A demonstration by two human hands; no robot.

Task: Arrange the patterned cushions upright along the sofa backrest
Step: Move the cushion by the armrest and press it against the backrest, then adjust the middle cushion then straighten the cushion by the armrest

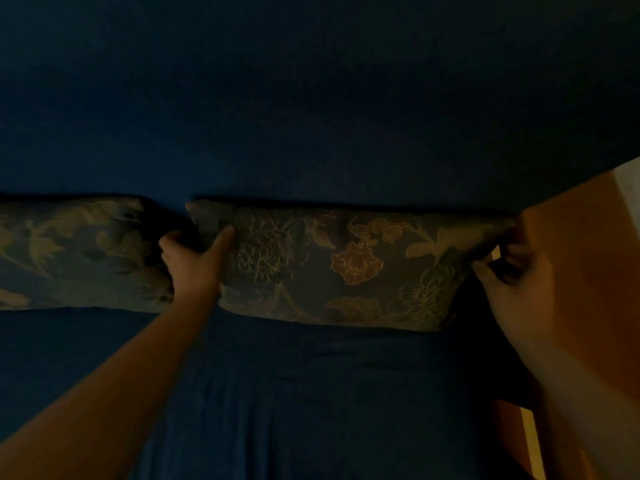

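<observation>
Two floral cushions (346, 265) — upright.

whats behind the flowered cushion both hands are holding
The dark blue sofa backrest rises directly behind the flowered cushion. Whether anything is tucked between them cannot be seen; the cushion covers that strip. The left hand and right hand grip its ends.

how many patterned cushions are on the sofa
2. One cushion stands against the backrest, held at both ends by the left hand and right hand. The other cushion stands left, cut off; more may be hidden.
</observation>
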